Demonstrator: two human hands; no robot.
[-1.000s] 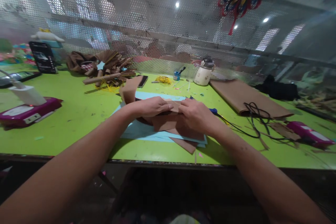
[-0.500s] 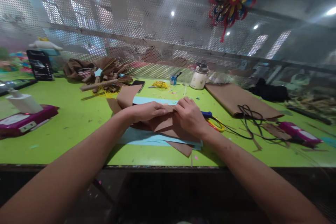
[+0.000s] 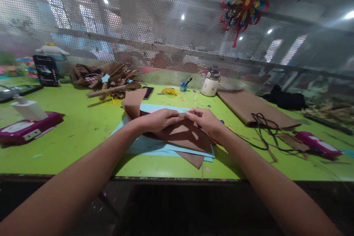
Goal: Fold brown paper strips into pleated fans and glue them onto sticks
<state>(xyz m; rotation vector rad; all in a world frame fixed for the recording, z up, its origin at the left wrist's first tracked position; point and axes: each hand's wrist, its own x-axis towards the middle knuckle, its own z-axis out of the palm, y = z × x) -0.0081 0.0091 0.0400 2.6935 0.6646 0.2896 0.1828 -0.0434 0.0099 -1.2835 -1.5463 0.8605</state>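
Both hands meet over a piece of brown paper [image 3: 188,136] in front of me. My left hand [image 3: 163,118] is closed, pinching the paper's upper edge between thumb and fingers. Close against it, my right hand [image 3: 207,120] pinches the same edge, its fingertips nearly touching the left ones. Under the brown paper lie light blue sheets [image 3: 155,149], and a brown corner [image 3: 192,158] pokes out below them. A curled brown strip [image 3: 134,103] rises to the left of my left hand. What sits right between the fingertips is too small to make out.
At the back left stands a bundle of brown paper rolls [image 3: 113,84] with a blue star. A white bottle [image 3: 210,84], a blue paint jar [image 3: 183,86] and folded brown paper [image 3: 254,108] lie behind. Purple power strips [image 3: 35,127] flank me, with a black cord [image 3: 262,132] at right.
My right hand has shifted from lying over the paper to a fingertip pinch beside the left. It now covers most of the blue and yellow tool. The view has tilted slightly.
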